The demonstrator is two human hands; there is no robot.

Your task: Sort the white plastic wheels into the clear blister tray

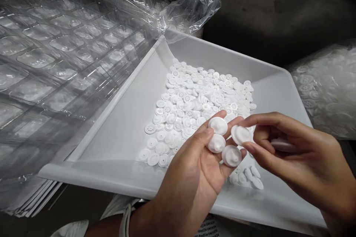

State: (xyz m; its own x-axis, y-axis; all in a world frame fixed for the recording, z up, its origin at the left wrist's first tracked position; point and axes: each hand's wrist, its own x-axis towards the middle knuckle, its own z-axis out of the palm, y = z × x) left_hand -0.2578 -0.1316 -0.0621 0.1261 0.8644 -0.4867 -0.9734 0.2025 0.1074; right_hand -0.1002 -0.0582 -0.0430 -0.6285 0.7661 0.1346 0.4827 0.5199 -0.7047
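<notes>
My left hand (194, 177) is turned palm up over the tray, with several small white plastic gears (217, 143) in its fingers; the thumb presses on one. They are round, with toothed rims and a raised pointed hub. Close beside its fingertips, my right hand (300, 152) pinches white discs (241, 135), apparently gears, between thumb and forefinger. Another white disc (282, 144) sits within its curled fingers, partly hidden. Below both hands, many loose white gears (191, 100) lie heaped in a light grey tray (116, 129).
On the left lie stacked clear plastic blister sheets (55, 52) with moulded pockets. A crumpled clear bag (167, 7) stands behind the tray. At the right edge a clear bag (328, 85) is full of similar white gears. Paper sheets (36, 198) show under the blister sheets.
</notes>
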